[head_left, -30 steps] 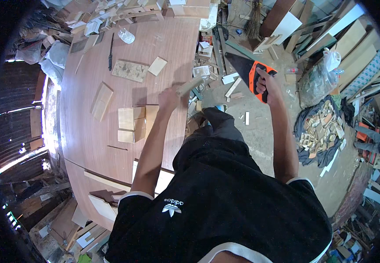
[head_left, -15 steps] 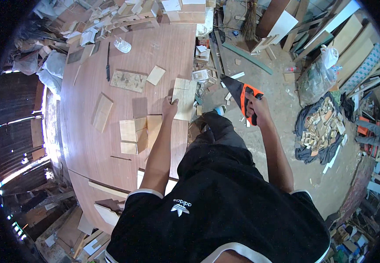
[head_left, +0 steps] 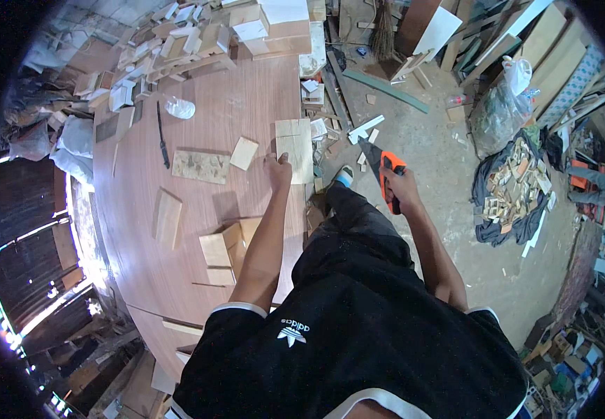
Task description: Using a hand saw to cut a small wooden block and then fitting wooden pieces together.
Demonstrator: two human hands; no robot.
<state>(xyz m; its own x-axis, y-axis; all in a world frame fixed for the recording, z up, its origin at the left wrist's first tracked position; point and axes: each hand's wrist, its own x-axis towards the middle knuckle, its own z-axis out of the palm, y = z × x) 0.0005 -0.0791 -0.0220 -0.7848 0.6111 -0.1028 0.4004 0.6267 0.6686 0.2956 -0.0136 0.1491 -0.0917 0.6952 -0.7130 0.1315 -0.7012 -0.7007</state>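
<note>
My left hand (head_left: 277,166) is closed on a pale wooden board (head_left: 294,140) with lines across it, lying at the right edge of the wood-grain table (head_left: 128,223). My right hand (head_left: 400,185) grips the black-and-orange handle of a hand saw (head_left: 390,164), whose dark blade points forward and left, a little right of that board. On the table near my left hand lie a small plain block (head_left: 244,152), a mottled board (head_left: 200,167), another wooden piece (head_left: 168,213) and a jointed box-like piece (head_left: 216,253) beside my forearm.
At the table's far end stand stacked offcuts (head_left: 191,42), a plastic bottle (head_left: 179,107) and a dark strip (head_left: 161,133). On the floor are scraps, a green plank (head_left: 386,91), a cloth heaped with offcuts (head_left: 512,195), a full plastic bag (head_left: 498,119) and leaning boards (head_left: 561,77).
The board in my left hand came down from a raised, tilted position to lie flat at the table's edge. The saw in my right hand has moved lower and left, closer to the table.
</note>
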